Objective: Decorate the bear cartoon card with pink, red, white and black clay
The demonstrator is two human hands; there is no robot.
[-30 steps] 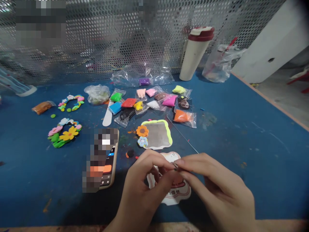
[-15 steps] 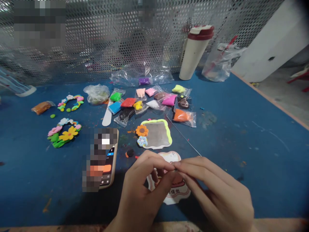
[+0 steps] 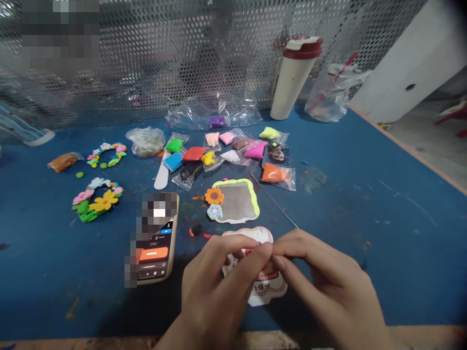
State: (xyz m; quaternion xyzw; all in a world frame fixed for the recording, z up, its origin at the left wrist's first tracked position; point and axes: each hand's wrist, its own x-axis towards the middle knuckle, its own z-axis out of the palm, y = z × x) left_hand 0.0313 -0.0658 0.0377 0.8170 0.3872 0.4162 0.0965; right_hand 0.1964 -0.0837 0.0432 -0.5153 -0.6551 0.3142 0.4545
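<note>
My left hand (image 3: 219, 282) and my right hand (image 3: 328, 277) meet fingertip to fingertip, thumbs and index fingers pinched together. Whatever lies between them is too small and too covered to make out. Below them, partly hidden, is a white scalloped card (image 3: 270, 294) with a printed picture and lettering. Just beyond sits a grey plate (image 3: 239, 201) edged in yellow-green and white clay, with an orange clay flower (image 3: 214, 196) and a light blue clay flower (image 3: 215, 212) on its left side. A thin metal rod (image 3: 275, 203) runs towards my right hand.
A phone (image 3: 160, 238) lies left of my hands, near two clay flower rings (image 3: 98, 206). Behind the plate are several clay packets, including an orange one (image 3: 274, 173), and a white spatula (image 3: 161, 177). A tumbler (image 3: 294, 80) and a plastic bag (image 3: 326, 99) stand against the mesh.
My fingers have shifted in their pinch: the left thumb has moved up and right to the right fingertips, and the left index finger lies farther back. Objects on the table stay put.
</note>
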